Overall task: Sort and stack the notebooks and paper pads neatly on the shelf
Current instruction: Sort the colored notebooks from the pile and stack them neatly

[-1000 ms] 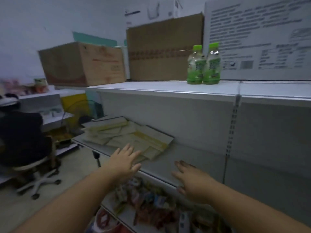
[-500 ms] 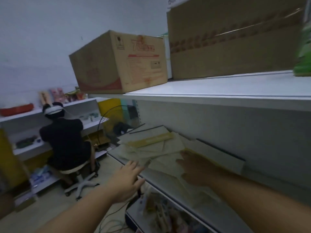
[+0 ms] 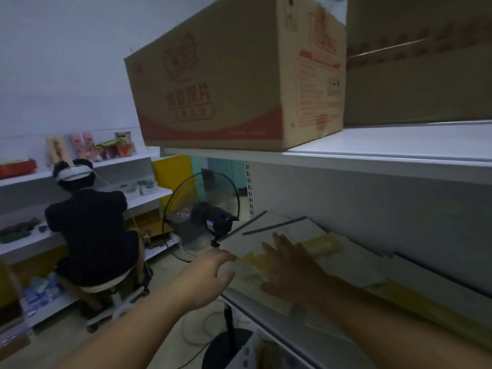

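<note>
While neither grip has closed on anything, the right hand (image 3: 290, 272) appears to rest on the loose notebooks and pads (image 3: 354, 262) with its fingers straight and spread. The left hand (image 3: 210, 278), open and empty, hovers at the pile's edge. The pile sprawls unsorted on the shelf (image 3: 255, 308) below the cardboard box (image 3: 221, 83) and to the right of it. This looks like the gathering step; next the hands probably need to square the pads together by size. Since half a second earlier, the view has closed in under the box and the right hand has reached farther left.
</note>
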`<move>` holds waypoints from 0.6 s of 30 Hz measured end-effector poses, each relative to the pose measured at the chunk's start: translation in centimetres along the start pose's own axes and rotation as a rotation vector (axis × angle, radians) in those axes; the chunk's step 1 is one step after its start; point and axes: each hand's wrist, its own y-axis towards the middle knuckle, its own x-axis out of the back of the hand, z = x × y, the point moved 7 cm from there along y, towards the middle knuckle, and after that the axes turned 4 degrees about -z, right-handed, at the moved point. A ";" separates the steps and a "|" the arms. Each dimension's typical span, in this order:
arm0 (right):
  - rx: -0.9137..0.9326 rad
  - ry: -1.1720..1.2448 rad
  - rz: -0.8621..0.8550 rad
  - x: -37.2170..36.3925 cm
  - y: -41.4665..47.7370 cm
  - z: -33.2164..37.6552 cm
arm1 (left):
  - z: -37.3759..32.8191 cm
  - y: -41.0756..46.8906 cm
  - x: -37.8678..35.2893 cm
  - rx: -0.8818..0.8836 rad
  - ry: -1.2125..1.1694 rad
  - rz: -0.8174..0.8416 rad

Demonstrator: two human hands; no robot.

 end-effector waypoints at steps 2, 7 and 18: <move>-0.108 0.026 0.040 -1.5 1.5 0.1 | 1.4 2.2 0.2 -0.037 -0.150 0.010; -0.281 0.184 -0.051 -2.1 1.1 0.2 | 5.0 6.0 -0.1 0.094 -0.815 0.209; -0.580 0.452 -0.186 -1.1 -5.0 -2.3 | 6.0 11.3 -0.1 0.267 -1.419 0.492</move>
